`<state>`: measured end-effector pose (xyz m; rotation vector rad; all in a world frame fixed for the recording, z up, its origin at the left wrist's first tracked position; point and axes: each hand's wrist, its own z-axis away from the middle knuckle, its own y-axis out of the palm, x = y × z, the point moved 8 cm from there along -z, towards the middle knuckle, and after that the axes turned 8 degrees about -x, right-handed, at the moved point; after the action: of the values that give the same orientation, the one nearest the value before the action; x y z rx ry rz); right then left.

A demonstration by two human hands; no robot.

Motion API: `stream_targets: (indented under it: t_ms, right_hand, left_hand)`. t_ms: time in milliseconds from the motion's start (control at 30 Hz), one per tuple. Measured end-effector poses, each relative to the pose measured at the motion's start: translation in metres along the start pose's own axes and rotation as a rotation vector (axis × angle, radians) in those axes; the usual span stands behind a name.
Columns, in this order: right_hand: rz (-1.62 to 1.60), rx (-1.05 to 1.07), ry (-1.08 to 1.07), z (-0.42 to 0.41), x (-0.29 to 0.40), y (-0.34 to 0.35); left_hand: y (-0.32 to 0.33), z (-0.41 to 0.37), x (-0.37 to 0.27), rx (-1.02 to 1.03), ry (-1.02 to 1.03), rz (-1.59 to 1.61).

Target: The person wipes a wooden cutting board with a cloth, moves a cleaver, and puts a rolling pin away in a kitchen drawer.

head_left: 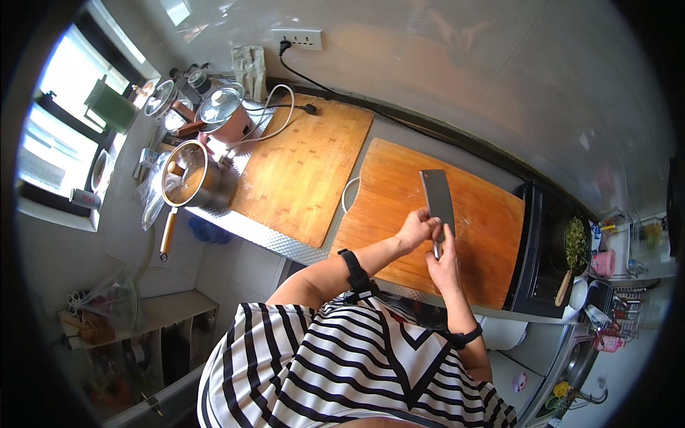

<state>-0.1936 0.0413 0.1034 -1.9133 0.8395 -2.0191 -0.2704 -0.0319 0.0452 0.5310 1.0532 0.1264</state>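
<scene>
A wide-bladed cleaver [440, 195] is held over the right-hand wooden cutting board [390, 176], its blade pointing away from me. My right hand [445, 267] grips it at the handle, with a finger reaching up to the base of the blade. The curled fingers of my left hand [418, 231] pinch the blade's lower end, close to the handle. Part of the handle is hidden by my fingers. Small pale smears mark the board to the right of the blade.
Left of it lies a second wooden board [305, 171]. A lidded saucepan [206, 182] and a pink electric pot [233, 128] stand further left, cords nearby. On the right, a pan of chopped greens [576, 241] sits on a black cooktop [546, 267], its wooden handle [563, 289] pointing towards my side.
</scene>
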Motion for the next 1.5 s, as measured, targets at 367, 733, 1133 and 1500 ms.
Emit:
stream_targets:
  t_ms: [367,733,1133,1500]
  right_hand:
    - [0.312,0.155,0.072,0.003,-0.033,-0.022]
    - [0.638,0.048,0.443,0.054,-0.112,-0.05]
    - [0.653,0.08,0.377,0.051,-0.116,-0.054]
    - [0.622,-0.015,0.318,0.05,-0.121,-0.051]
  left_hand:
    - [-0.271,0.006,-0.12,-0.604,0.081,-0.357]
    - [-0.42,-0.022,-0.117,-0.666,0.106,-0.746]
    - [-0.408,-0.028,-0.16,-0.865,0.299,-1.661]
    - [-0.343,-0.048,-0.112,-0.434,0.612,-0.823]
